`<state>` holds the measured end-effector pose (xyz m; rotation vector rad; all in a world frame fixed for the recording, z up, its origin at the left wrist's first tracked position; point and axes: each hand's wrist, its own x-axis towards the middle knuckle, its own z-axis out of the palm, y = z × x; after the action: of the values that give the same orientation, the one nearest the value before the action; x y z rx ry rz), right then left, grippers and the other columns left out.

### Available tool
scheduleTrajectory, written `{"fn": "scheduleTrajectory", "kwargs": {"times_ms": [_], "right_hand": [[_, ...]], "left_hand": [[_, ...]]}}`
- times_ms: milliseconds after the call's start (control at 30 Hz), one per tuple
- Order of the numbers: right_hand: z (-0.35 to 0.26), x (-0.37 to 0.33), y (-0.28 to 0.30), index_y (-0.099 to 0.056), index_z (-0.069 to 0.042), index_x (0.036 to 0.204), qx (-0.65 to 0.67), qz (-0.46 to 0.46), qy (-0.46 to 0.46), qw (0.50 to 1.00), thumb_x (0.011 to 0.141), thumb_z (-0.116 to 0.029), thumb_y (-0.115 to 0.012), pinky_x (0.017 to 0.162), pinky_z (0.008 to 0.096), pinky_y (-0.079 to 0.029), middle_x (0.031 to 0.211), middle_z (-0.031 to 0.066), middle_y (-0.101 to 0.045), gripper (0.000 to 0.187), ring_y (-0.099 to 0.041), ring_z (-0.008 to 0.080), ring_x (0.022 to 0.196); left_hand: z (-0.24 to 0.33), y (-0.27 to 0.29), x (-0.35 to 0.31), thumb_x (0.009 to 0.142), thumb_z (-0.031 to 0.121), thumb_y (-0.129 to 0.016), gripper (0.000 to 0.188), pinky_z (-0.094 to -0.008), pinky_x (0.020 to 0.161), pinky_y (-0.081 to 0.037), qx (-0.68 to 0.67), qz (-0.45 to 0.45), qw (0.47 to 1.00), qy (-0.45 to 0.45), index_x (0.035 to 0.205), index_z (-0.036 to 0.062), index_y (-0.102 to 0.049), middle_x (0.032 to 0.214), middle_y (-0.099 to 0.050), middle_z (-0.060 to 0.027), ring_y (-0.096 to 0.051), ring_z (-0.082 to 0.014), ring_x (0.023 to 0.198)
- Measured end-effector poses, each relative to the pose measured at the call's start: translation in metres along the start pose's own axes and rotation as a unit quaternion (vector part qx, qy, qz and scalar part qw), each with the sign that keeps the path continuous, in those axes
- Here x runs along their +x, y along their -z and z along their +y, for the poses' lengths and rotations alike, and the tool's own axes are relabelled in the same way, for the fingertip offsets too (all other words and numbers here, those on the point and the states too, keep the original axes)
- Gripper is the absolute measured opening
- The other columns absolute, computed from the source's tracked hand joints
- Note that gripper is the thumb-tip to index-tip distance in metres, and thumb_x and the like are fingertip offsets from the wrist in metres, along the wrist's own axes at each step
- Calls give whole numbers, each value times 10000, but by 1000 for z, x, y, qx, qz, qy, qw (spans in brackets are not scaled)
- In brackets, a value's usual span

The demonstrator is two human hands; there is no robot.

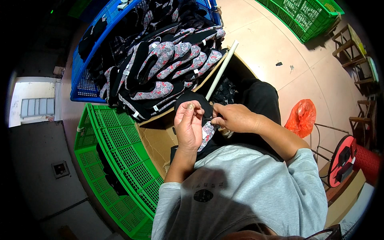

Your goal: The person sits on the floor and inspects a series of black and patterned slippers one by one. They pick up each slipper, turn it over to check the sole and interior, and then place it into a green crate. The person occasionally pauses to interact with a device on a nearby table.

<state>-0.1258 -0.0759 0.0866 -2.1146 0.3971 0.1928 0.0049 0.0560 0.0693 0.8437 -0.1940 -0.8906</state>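
Note:
My left hand (189, 125) is raised over my lap, palm toward me, its fingers curled and the thumb bent against them. Whatever it pinches is too small to make out. Close on its right, my right hand (235, 117) is closed, with a small dark thing near its fingertips that I cannot identify. Below and between the hands lies a black slipper with a flower-patterned part (207, 135), partly hidden by them. Ahead, many black slippers with grey and red floral soles (160, 60) and white tags lie heaped.
The heap fills a blue crate (86, 82) and spills over a cardboard box (157, 140). A pale pole (223, 70) leans there. A green crate (120, 160) stands left, another green crate (298, 18) far right. A red bag (302, 118) and a red round stool (340, 162) are at right.

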Motion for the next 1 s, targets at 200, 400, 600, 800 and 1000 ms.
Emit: {"fn": "scheduleTrajectory", "kwargs": {"times_ms": [200,400,600,800,1000], "right_hand": [[4,1,-1,-548,-68,966,26,3,1,1000,933,-341,-596,722,452,-488,861,145,-656,279,-645,348,848],[18,1,-7,-538,-67,962,98,-9,1,995,948,-302,-605,664,376,-499,748,89,-666,245,-670,247,717],[53,-11,-38,-537,-39,976,291,-2,37,956,963,-216,-604,671,294,-505,759,49,-644,190,-635,141,697],[72,-25,-71,-543,-24,1031,362,-44,86,927,972,-197,-597,716,299,-511,835,64,-644,191,-645,141,771],[64,-32,-93,-560,-59,1102,247,-143,77,955,938,-289,-652,823,336,-483,1070,107,-644,297,-625,211,980]], "left_hand": [[-2,3,3,947,113,-608,83,-321,802,-468,0,0,1000,-4,933,37,-575,910,-601,-80,-527,-144,790],[2,2,4,934,97,-626,77,-292,803,-470,50,13,999,-7,950,25,-605,955,-606,-78,-547,-131,815],[4,-8,8,899,74,-673,77,-246,814,-455,372,-45,918,-130,920,0,-665,1110,-574,-75,-548,-88,857],[5,-19,15,885,63,-628,249,-312,977,-415,619,-128,757,-166,1119,52,-711,1219,-594,-106,-556,-231,1114],[-5,-6,20,856,47,-670,130,-294,916,-449,601,-68,783,-141,974,16,-716,1164,-617,-100,-581,-181,1046]]}}
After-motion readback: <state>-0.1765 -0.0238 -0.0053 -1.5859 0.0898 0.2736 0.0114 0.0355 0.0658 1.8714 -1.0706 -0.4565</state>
